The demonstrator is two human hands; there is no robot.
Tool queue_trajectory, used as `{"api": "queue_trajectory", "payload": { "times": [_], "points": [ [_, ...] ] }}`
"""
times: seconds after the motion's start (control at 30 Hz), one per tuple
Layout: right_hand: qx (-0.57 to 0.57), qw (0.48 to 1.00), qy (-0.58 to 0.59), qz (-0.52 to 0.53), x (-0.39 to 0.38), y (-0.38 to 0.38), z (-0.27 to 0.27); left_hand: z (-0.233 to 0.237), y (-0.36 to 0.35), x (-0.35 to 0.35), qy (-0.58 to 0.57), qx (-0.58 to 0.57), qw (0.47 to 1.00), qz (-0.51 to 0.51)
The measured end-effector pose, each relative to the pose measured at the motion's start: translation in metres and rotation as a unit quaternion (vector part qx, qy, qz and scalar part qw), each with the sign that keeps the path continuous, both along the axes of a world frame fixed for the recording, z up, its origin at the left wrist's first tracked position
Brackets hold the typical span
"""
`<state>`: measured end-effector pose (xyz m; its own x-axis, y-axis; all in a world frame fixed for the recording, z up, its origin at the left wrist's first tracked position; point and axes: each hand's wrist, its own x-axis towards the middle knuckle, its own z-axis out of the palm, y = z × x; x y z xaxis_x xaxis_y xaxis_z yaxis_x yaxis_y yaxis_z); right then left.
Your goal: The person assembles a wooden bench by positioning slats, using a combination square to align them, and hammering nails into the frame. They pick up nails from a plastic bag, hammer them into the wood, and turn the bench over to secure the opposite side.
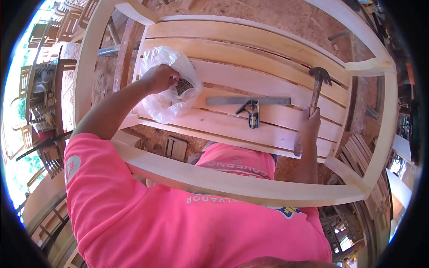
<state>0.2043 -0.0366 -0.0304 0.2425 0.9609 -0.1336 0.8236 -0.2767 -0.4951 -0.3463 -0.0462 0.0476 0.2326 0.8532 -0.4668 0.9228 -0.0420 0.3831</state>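
A person in a pink shirt leaned over the curved near rail of an unfinished wooden bench frame in an open-air workshop. The left hand was pushed into the mouth of a clear plastic bag lying on the seat, fingers curled over a dark cluster of nails; whether they had closed on any could not be told. The right hand was clenched around the handle of a claw hammer, held upright at the seat's right end with its head clear of the wood.

Between the two hands a combination square lay flat on the seat slats. The slats were already laid side by side across the frame with narrow gaps between them. No nail stood in the wood where it could be seen, which suggested fixing them down was at an early stage; nail heads would in any case be too small to make out.

The bag covered the left end of the near slats and the square sat mid-seat, both on the working surface. Beyond the far rail the floor was strewn with sawdust. Other wooden chair frames stood stacked to the left, and a slatted piece leaned at the right.
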Motion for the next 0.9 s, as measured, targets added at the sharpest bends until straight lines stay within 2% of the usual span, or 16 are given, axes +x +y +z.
{"api": "queue_trajectory", "payload": {
  "times": [0.13,0.2,0.23,0.27,0.33,0.43,0.53,0.6,0.67,0.7,0.77,0.83,0.9],
  "points": [
    [0.0,1.0,-0.013,-0.001,0.0,0.0,0.001,0.021,0.007,-0.015,0.005,-0.029,0.998,-0.049],
    [0.002,1.0,-0.017,-0.002,-0.001,-0.001,0.0,0.049,0.015,-0.02,0.014,-0.082,0.996,0.032],
    [0.004,1.0,-0.018,0.0,0.0,0.0,0.0,0.07,0.017,-0.018,0.036,-0.018,0.999,0.033],
    [0.006,1.0,-0.018,0.003,0.0,0.0,0.0,0.088,0.023,-0.016,0.046,-0.017,0.995,0.087],
    [0.008,1.0,-0.026,0.005,0.0,0.0,-0.002,0.121,0.037,-0.017,0.063,0.005,0.992,0.109],
    [0.019,0.999,-0.026,0.012,0.005,-0.001,-0.005,0.087,0.058,-0.057,0.031,0.21,0.977,0.032],
    [0.012,1.0,-0.02,0.009,0.001,-0.001,0.0,0.045,0.059,-0.035,0.008,0.246,0.968,-0.045],
    [0.017,1.0,-0.016,0.008,-0.002,0.001,0.002,0.041,0.034,0.003,0.023,0.096,0.995,-0.021],
    [0.027,0.999,-0.014,0.012,0.002,-0.001,-0.002,0.063,0.005,0.053,0.108,-0.049,0.991,-0.061],
    [0.014,1.0,-0.016,0.004,0.003,-0.004,-0.001,0.054,-0.023,0.056,0.134,-0.016,0.984,-0.116],
    [-0.006,1.0,-0.013,-0.007,-0.001,0.0,0.004,0.014,-0.049,0.037,0.162,0.022,0.974,-0.16],
    [0.005,1.0,0.003,0.003,-0.001,-0.001,0.002,-0.014,-0.063,0.011,0.161,0.02,0.976,-0.146],
    [0.01,1.0,0.006,0.004,0.002,-0.002,0.003,-0.006,-0.051,-0.002,0.111,0.001,0.984,-0.14]
  ]
}}
